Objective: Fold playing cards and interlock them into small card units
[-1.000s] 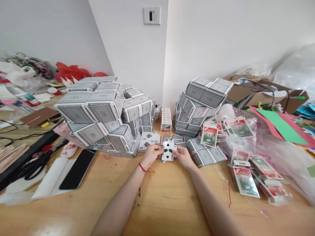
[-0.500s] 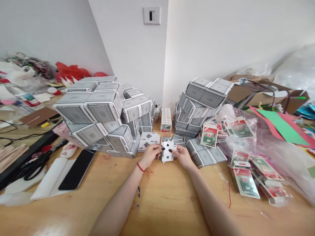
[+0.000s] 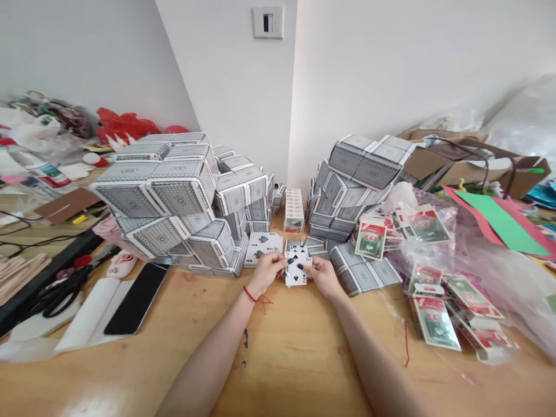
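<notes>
Between my two hands is a playing card, a two of spades (image 3: 296,277), face up, with other cards showing just behind it. My left hand (image 3: 270,270) pinches its left side, thumb on the face. From the right, my right hand (image 3: 322,273) grips the opposite edge with its thumb on the face too. Left of the card lies a spread of ace cards (image 3: 261,246). Just behind and to the right are folded card blocks (image 3: 319,249) with grey patterned backs. The fingers under the card are hidden.
Tall stacks of folded card blocks rise at left (image 3: 174,185) and right (image 3: 356,179). A clear box of card packs (image 3: 294,214) stands between them. Opened card boxes (image 3: 434,324) and plastic lie right; a black phone (image 3: 136,301) and scissors (image 3: 65,286) lie left.
The card and both hands stay in nearly the same place. More of the cards behind the two of spades shows above its top edge. The view has shifted slightly.
</notes>
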A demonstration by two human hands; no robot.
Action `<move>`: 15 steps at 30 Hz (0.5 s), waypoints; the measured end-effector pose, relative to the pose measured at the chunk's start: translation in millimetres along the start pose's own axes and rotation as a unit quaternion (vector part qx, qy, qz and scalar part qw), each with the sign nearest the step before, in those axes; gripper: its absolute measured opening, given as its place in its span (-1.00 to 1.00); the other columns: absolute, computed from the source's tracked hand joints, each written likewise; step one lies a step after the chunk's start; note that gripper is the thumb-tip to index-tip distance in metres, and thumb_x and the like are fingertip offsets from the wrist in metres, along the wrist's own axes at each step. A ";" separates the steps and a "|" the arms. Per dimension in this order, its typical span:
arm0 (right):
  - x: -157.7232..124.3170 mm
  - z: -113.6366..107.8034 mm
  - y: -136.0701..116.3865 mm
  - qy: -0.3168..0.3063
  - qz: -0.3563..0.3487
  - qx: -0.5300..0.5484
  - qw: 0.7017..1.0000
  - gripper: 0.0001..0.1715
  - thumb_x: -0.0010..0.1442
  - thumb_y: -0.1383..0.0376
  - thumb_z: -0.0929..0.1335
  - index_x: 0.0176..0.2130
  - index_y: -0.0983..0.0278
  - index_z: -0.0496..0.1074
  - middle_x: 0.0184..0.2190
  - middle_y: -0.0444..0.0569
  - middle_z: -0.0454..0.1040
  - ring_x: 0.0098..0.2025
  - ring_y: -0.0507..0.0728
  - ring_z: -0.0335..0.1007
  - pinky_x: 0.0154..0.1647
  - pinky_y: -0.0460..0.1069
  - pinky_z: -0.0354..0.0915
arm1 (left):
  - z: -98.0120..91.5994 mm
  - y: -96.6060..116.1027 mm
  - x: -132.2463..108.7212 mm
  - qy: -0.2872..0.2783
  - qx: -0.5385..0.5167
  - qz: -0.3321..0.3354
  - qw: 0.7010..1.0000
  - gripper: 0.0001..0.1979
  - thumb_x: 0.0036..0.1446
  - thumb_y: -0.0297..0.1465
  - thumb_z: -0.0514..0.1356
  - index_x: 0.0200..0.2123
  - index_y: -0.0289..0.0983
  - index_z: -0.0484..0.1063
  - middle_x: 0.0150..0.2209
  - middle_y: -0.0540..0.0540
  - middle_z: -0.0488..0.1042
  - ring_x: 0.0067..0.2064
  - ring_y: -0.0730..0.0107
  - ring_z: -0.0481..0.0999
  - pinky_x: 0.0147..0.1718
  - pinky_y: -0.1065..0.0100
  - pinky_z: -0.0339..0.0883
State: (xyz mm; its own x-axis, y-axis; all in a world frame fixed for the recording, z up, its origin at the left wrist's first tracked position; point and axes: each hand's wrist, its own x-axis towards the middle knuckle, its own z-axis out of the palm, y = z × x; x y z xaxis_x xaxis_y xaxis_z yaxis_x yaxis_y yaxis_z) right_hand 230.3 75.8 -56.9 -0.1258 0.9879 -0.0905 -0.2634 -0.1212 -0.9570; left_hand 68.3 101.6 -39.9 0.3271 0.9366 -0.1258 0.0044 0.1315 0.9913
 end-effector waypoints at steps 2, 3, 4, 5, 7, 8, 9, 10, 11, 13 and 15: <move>0.6 0.8 1.5 0.012 -0.002 -0.003 1.000 -0.59 -0.22 0.11 0.45 -0.39 0.32 0.43 -0.52 -0.04 0.50 -0.51 0.13 0.39 -0.47 0.02 0.31 | 6.8 -1.8 -1.5 0.041 0.049 0.031 0.997 -0.73 -0.06 -0.26 0.13 -0.62 -0.29 0.15 -0.67 0.11 0.15 -0.60 0.59 0.13 -0.59 0.49 0.02; 0.8 1.2 2.3 0.019 -0.005 -0.005 1.000 -0.58 -0.22 0.10 0.45 -0.38 0.32 0.43 -0.51 -0.03 0.50 -0.51 0.13 0.40 -0.47 0.02 0.31 | 11.0 -2.9 -2.6 0.073 0.077 0.054 0.993 -0.73 -0.04 -0.27 0.11 -0.61 -0.28 0.12 -0.66 0.11 0.13 -0.59 0.58 0.12 -0.58 0.49 0.01; 1.1 1.6 2.9 0.026 -0.008 -0.007 1.000 -0.58 -0.22 0.10 0.45 -0.38 0.33 0.43 -0.51 -0.03 0.51 -0.50 0.13 0.40 -0.47 0.02 0.31 | 15.2 -4.1 -3.8 0.101 0.103 0.079 0.986 -0.74 -0.01 -0.27 0.09 -0.59 -0.27 0.11 -0.64 0.11 0.11 -0.57 0.57 0.12 -0.57 0.49 0.01; 1.3 1.8 3.5 0.032 -0.012 -0.007 0.999 -0.58 -0.22 0.10 0.45 -0.37 0.33 0.44 -0.50 -0.03 0.51 -0.50 0.13 0.40 -0.46 0.02 0.31 | 19.4 -5.2 -5.2 0.125 0.130 0.098 0.979 -0.75 0.01 -0.28 0.07 -0.58 -0.26 0.10 -0.63 0.10 0.09 -0.56 0.55 0.12 -0.55 0.49 0.02; 1.3 2.1 4.3 0.043 -0.016 -0.007 0.999 -0.58 -0.22 0.10 0.45 -0.37 0.33 0.44 -0.50 -0.03 0.51 -0.51 0.13 0.40 -0.46 0.01 0.31 | 25.9 -7.4 -7.9 0.155 0.191 0.112 0.963 -0.75 0.06 -0.26 0.02 -0.56 -0.26 0.12 -0.60 0.07 0.13 -0.53 0.51 0.15 -0.52 0.47 0.01; 1.3 2.2 4.6 0.046 -0.017 -0.006 0.999 -0.58 -0.22 0.11 0.45 -0.36 0.33 0.43 -0.51 -0.03 0.50 -0.51 0.13 0.39 -0.47 0.01 0.30 | 28.0 -8.4 -9.0 0.164 0.218 0.115 0.955 -0.76 0.09 -0.26 -0.01 -0.54 -0.26 0.15 -0.59 0.05 0.17 -0.52 0.50 0.17 -0.52 0.45 0.00; 1.2 2.4 4.9 0.050 -0.018 -0.005 0.999 -0.58 -0.21 0.11 0.45 -0.36 0.33 0.43 -0.51 -0.03 0.50 -0.52 0.12 0.39 -0.48 0.01 0.30 | 29.3 -9.4 -9.9 0.170 0.244 0.112 0.948 -0.76 0.10 -0.26 -0.03 -0.53 -0.26 0.17 -0.59 0.03 0.20 -0.52 0.48 0.18 -0.52 0.44 -0.02; 1.1 2.7 5.2 0.054 -0.018 -0.005 0.998 -0.58 -0.21 0.11 0.45 -0.37 0.33 0.43 -0.52 -0.03 0.50 -0.53 0.12 0.38 -0.50 0.00 0.29 | 29.8 -10.2 -10.5 0.174 0.267 0.106 0.942 -0.74 0.11 -0.25 -0.04 -0.54 -0.26 0.19 -0.60 0.01 0.22 -0.54 0.47 0.19 -0.53 0.43 -0.05; 1.2 3.0 5.5 0.058 -0.018 -0.009 0.998 -0.58 -0.21 0.10 0.44 -0.37 0.33 0.42 -0.52 -0.03 0.49 -0.54 0.12 0.37 -0.52 -0.01 0.28 | 29.6 -10.9 -10.8 0.176 0.286 0.099 0.937 -0.73 0.11 -0.25 -0.04 -0.55 -0.26 0.21 -0.62 0.00 0.23 -0.56 0.46 0.19 -0.54 0.41 -0.07; 1.7 3.8 6.4 0.068 -0.020 -0.022 0.997 -0.57 -0.20 0.08 0.44 -0.38 0.33 0.41 -0.52 -0.02 0.49 -0.54 0.11 0.35 -0.55 -0.02 0.26 | 28.3 -11.7 -10.5 0.178 0.311 0.086 0.930 -0.70 0.11 -0.23 -0.03 -0.58 -0.26 0.22 -0.66 -0.02 0.23 -0.59 0.46 0.17 -0.56 0.40 -0.12; 2.7 4.4 7.6 0.075 -0.026 -0.040 0.996 -0.56 -0.20 0.05 0.43 -0.38 0.33 0.41 -0.52 -0.01 0.48 -0.54 0.11 0.33 -0.56 -0.04 0.24 | 26.8 -11.9 -9.3 0.179 0.314 0.085 0.928 -0.69 0.09 -0.23 -0.01 -0.61 -0.26 0.22 -0.68 -0.03 0.24 -0.61 0.46 0.18 -0.57 0.39 -0.15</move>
State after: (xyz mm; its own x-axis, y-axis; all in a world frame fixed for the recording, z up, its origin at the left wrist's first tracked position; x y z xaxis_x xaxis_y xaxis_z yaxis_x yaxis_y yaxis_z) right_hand 223.8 77.2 -63.2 0.0320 0.9967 -0.0749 -0.1885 -0.0676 -0.9798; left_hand 90.5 82.6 -49.4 0.0392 0.9892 0.1414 0.5690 -0.1384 0.8106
